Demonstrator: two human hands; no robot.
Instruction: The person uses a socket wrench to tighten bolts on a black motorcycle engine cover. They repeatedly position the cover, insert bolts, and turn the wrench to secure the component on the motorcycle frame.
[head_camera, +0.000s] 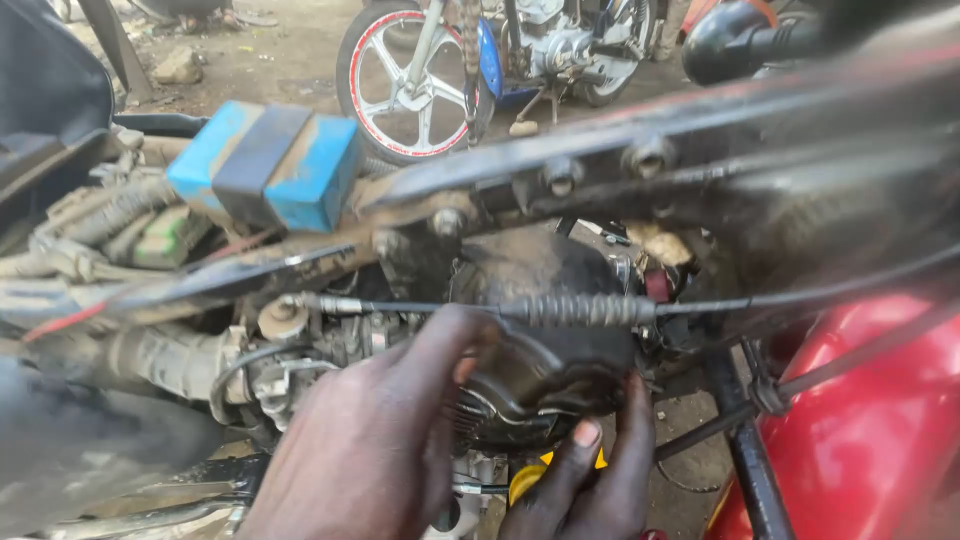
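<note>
Head view: a stripped motorcycle fills the frame, its greasy frame rail (600, 160) running from lower left up to the right. Below the rail sits the dark engine head cover (540, 350), a rounded, grimy metal casting tucked in the middle of the frame, just behind a control cable with a ribbed rubber boot (585, 310) stretched across it.

The left hand (370, 450) comes up from below, fingers curled partway, thumb and forefinger pressed to the cover's left edge. The right hand (590, 480) cups the cover from underneath, fingers bent around its lower right rim, so both hands grip it loosely rather than clamp it.

The cover looks rigid and fairly heavy for its size, and its oily film likely makes it slippery; its edges and underside, where the hands sit now, seem the safest hold, clear of the cable.

A blue and black block-shaped battery (265, 165) rests on the frame at upper left, a red fuel tank (860, 430) lies at lower right, and another motorcycle's spoked wheel (410, 80) stands behind.
</note>
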